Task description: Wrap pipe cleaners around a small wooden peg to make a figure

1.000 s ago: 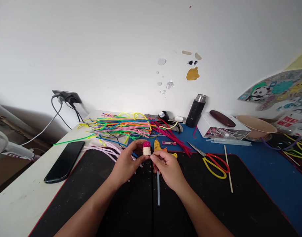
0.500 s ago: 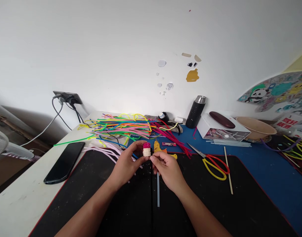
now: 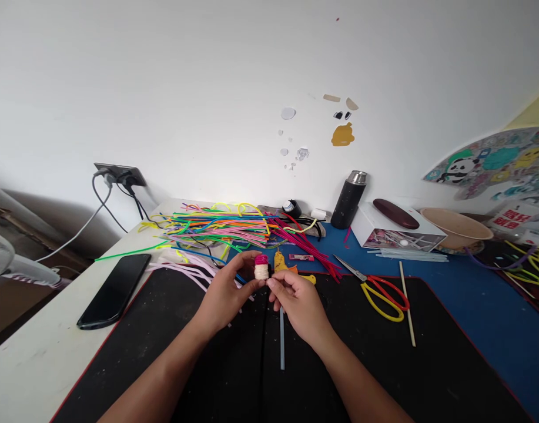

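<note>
Holding pink-topped cream roll (image 3: 261, 268), hands (image 3: 298, 298) over mat (image 3: 375, 364)

The small, coiled, magenta-and-cream cylinder (image 3: 261, 270) shows magenta above cream; the silver-bladed, loop-handled metal scissors (image 3: 362, 277) combine red and yellow.

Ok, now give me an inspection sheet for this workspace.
Surface: black mat, pale specks on it.
Job's things: small pink-and-cream piece, pink end up.
Clutter: coloured stems heaped beyond the hands; phone to the left, scissors to the right.
Grip: left hand holds the piece; right hand is at its base, contact unclear.
Cables: plugged into wall socket at far left.
Surroundings: white wall with small patches.
</note>
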Tool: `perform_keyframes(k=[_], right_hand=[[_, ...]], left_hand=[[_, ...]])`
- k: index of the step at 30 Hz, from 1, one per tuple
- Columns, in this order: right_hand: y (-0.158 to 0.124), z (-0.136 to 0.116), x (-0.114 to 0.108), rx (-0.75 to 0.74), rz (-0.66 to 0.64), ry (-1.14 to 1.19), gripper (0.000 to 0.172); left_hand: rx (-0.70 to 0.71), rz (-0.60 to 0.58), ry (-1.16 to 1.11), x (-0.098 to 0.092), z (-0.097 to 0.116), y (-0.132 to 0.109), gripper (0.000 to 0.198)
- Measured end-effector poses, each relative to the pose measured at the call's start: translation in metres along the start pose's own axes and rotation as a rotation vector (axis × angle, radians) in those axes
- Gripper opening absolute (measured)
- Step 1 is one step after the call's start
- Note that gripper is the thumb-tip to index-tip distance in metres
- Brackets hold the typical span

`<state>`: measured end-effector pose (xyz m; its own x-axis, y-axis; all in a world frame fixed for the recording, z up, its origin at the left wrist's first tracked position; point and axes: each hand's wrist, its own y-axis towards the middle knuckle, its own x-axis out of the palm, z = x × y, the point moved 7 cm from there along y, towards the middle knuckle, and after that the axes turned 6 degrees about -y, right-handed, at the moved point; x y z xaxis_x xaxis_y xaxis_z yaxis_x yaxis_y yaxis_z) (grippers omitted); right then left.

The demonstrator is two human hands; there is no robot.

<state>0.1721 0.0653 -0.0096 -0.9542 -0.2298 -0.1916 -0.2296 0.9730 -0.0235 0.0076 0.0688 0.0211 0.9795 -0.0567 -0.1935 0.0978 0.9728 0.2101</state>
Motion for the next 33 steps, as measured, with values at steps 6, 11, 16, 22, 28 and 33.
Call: perform_keyframes(k=[6,11,16,22,28,33], right_hand=[[0.0,0.0,-0.001,-0.006,0.011,-0.016,0.033],[-0.001,-0.002,-0.001,-0.019,0.021,-0.03,0.032],[-0.002,-0.005,-0.002,-0.027,0.022,-0.051,0.031],[-0.004,-0.007,-0.002,-0.051,0.036,-0.147,0.026],[-0.008,-0.017,-0.005,-0.13,0.072,-0.314,0.02],[-0.012,-0.029,-0.006,-0.233,0.122,-0.464,0.02]], left_hand=[[0.005,0.001,0.008,0.0,0.002,0.0,0.04],[0.001,0.006,0.01,0.0,0.002,0.0,0.041],[-0.005,0.004,-0.007,-0.001,0.004,0.001,0.041],[-0.029,-0.007,-0.055,-0.001,0.0,0.001,0.042],[-0.071,-0.042,-0.151,0.002,-0.006,0.0,0.045],[-0.124,-0.081,-0.287,0.006,-0.011,0.0,0.047]])
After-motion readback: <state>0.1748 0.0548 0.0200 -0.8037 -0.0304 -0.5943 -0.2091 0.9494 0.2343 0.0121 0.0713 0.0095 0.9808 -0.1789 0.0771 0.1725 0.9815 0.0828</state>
